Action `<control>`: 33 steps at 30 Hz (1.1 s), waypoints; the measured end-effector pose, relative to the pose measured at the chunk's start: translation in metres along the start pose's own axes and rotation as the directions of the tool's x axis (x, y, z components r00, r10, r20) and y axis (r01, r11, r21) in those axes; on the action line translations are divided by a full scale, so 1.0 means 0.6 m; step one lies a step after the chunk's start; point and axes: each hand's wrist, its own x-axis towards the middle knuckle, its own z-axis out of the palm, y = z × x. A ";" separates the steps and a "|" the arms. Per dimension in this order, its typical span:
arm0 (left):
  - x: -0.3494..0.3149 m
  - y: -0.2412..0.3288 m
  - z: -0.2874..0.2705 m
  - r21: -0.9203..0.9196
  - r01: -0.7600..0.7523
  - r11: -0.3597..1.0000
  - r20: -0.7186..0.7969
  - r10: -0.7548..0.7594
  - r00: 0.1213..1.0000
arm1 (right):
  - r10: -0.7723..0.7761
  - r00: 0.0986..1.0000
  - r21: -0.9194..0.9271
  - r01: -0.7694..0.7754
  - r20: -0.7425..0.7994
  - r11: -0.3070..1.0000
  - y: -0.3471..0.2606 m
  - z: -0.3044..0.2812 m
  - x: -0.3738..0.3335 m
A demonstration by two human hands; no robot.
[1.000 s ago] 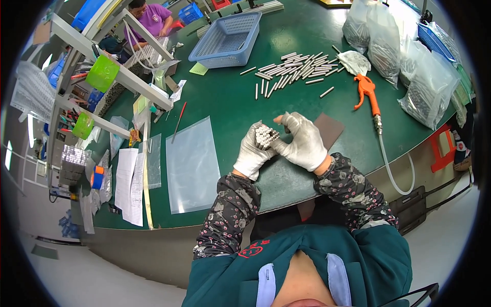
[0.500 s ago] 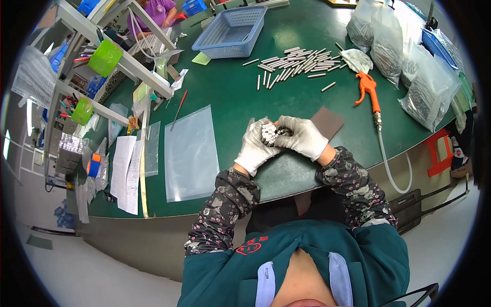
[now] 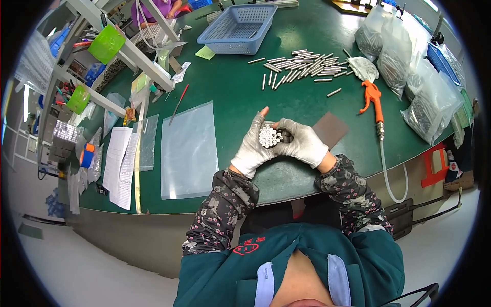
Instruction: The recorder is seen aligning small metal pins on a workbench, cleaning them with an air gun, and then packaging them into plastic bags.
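Observation:
Between my gloved hands sits a bundle of metal pins (image 3: 269, 137), its round ends turned up toward me. My left hand (image 3: 251, 146) cups the bundle from the left, with the bare thumb tip sticking up past the glove. From the right, my right hand (image 3: 303, 143) closes around the other side, fingers curled against the pins. A brown sheet (image 3: 330, 130) lies flat by my right hand. Beyond my hands several loose metal pins (image 3: 307, 67) are scattered in a heap on the green table (image 3: 240, 92). To the left lies a clear plastic bag (image 3: 188, 153), flat.
A blue basket (image 3: 238, 30) stands at the back. An orange air gun (image 3: 372, 100) with its hose lies at right, near plastic bags of pins (image 3: 427, 105). At left are a red pen (image 3: 179, 104), paper sheets (image 3: 120, 163) and a shelf frame (image 3: 148, 74). Another person (image 3: 158, 10) sits far left.
My left thumb has lifted away from the bundle and points up. The bundle's ends now face me more fully. The view has shifted slightly.

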 end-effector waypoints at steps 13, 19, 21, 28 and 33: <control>0.012 0.009 0.006 0.128 -0.012 0.992 -0.027 0.015 1.000 | 0.041 0.999 0.068 -0.040 -0.017 0.997 0.010 -0.003 0.003; 0.012 -0.001 -0.003 0.175 -0.018 0.984 0.014 0.015 1.000 | 0.096 0.995 0.097 -0.092 -0.035 0.991 0.010 -0.004 0.001; 0.012 -0.002 -0.005 0.183 -0.054 0.982 0.052 0.045 0.998 | 0.033 0.997 0.061 -0.028 -0.076 0.998 0.015 -0.003 0.001; 0.010 -0.015 0.000 0.126 -0.098 0.987 0.082 0.088 0.993 | 0.002 0.997 0.061 0.003 -0.081 0.998 0.014 -0.001 0.003; 0.009 -0.010 0.005 0.274 -0.146 0.951 0.051 0.137 0.989 | 0.199 0.979 0.258 -0.202 0.038 0.945 0.001 -0.009 0.002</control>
